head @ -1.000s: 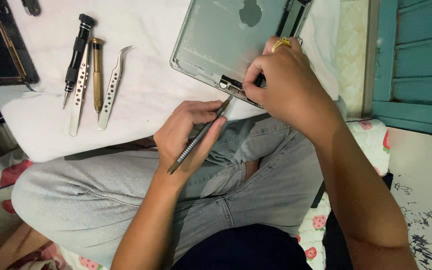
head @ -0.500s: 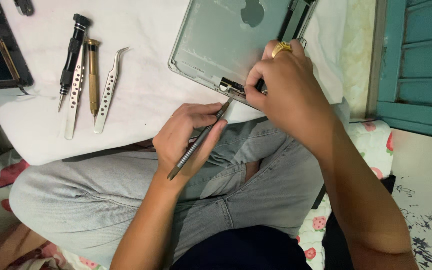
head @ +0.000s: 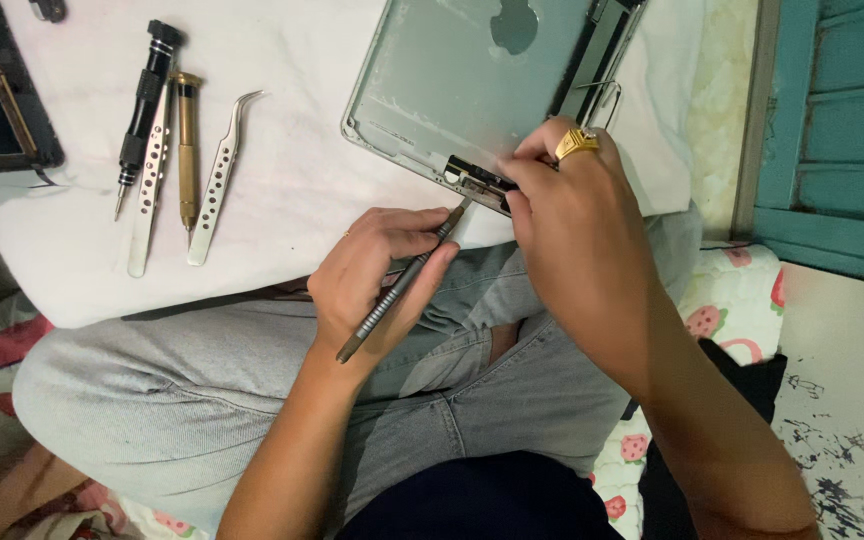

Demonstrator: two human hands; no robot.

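Little has changed since a second ago: both hands have stayed at the near edge of the silver tablet shell [head: 462,90], and the tools to its left lie as they did. That shell lies face down on a white cloth [head: 282,190] over the worktop, and it is the landmark here. At its near edge, the left hand [head: 377,280] is curled shut around a slim grey screwdriver [head: 402,285], whose tip meets a small dark connector part [head: 474,180] on the shell's rim. Just right of that part, the right hand [head: 572,225], wearing a gold ring [head: 577,143], pinches fingertips at the same spot; what it holds cannot be told. Left of the shell lie a black screwdriver [head: 144,100], a gold-handled driver [head: 187,140] and two pairs of steel tweezers [head: 217,175]. Below the shell are grey-jeaned legs [head: 202,400].
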